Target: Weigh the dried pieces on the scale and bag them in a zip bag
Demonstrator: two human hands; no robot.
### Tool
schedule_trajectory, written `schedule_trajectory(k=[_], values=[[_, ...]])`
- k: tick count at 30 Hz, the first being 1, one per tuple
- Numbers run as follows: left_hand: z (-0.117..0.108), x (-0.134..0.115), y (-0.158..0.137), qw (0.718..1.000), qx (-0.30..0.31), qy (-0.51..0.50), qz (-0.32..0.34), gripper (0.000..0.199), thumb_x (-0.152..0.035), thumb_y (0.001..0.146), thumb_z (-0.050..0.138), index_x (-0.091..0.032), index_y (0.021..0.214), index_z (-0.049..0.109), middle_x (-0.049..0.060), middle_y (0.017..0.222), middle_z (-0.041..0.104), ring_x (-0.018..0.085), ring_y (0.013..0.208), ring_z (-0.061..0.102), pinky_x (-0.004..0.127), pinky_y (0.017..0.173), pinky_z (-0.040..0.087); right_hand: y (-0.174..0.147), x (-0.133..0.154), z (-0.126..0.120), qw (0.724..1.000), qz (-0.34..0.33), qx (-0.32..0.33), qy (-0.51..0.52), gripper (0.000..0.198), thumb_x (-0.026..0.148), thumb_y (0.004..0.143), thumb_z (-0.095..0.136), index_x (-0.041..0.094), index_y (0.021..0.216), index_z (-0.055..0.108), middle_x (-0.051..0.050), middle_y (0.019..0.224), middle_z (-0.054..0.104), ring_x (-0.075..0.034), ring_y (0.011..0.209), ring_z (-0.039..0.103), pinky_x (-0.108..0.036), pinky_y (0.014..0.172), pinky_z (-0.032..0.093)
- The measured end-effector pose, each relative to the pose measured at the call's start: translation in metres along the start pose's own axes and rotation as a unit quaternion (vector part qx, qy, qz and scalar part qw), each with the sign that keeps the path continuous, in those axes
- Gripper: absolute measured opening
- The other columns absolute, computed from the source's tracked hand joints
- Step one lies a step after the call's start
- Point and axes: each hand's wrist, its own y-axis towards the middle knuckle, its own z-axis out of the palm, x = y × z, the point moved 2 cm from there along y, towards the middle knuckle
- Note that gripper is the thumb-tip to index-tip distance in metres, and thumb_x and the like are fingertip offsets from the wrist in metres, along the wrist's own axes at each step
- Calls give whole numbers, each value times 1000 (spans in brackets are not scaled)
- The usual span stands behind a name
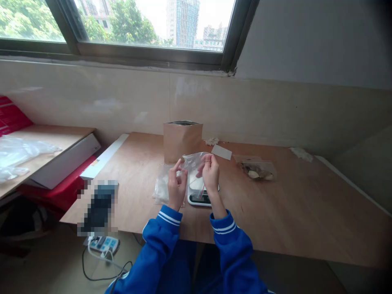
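Observation:
Between my two hands hangs a clear zip bag [193, 162] with a red line along one edge. My left hand [177, 185] pinches its left side between thumb and fingers. On the right side, my right hand [210, 173] grips the bag with curled fingers. Directly below is a white kitchen scale [199, 201] with a dark display, partly hidden by the bag and my right hand. A stack of clear plastic bags [161, 185] lies beside the scale, under my left hand. Behind them a brown kraft pouch [183, 141] stands upright with its top open.
A filled clear bag [257, 170] with pale and brown pieces lies at the right on the wooden table [294, 212]. Near the pouch are a white card [221, 152] and a crumpled tissue [212, 141]. A blurred dark object [99, 208] rests at the left edge, above a power strip [105, 244].

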Motion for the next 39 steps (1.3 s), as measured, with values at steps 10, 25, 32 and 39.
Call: schedule_trajectory(k=[10, 25, 32, 39], values=[[-30, -11, 18, 967, 121, -94, -205, 44, -60, 83, 58, -16, 77, 57, -8, 51, 39, 5, 40, 30, 18, 39, 22, -24, -15, 19, 982, -102, -20, -160, 39, 48, 100, 29, 22, 88, 55, -5, 81, 69, -20, 67, 63, -27, 59, 40], [-70, 42, 46, 913, 22, 379, -152, 41, -44, 87, 57, -13, 113, 58, 13, 95, 65, 28, 91, 63, 38, 78, 47, 19, -85, -63, 941, -121, -132, -289, 25, 27, 88, 39, 16, 94, 60, -16, 100, 60, -28, 102, 56, -42, 93, 44], [-31, 19, 19, 898, 54, 429, 74, 44, -28, 97, 41, -24, 139, 49, 12, 150, 41, 29, 137, 39, 46, 109, 34, 63, -147, -148, 864, -46, -210, -456, 62, 24, 76, 57, 5, 133, 43, -29, 146, 25, -42, 136, 27, -57, 107, 27], [-8, 71, -5, 835, 260, 484, 9, 54, -36, 98, 37, -24, 150, 36, 7, 159, 30, 26, 148, 24, 47, 120, 18, 73, -162, -177, 820, 24, -259, -510, 48, 21, 80, 51, 16, 127, 52, -22, 138, 44, -39, 125, 41, -53, 96, 36]])
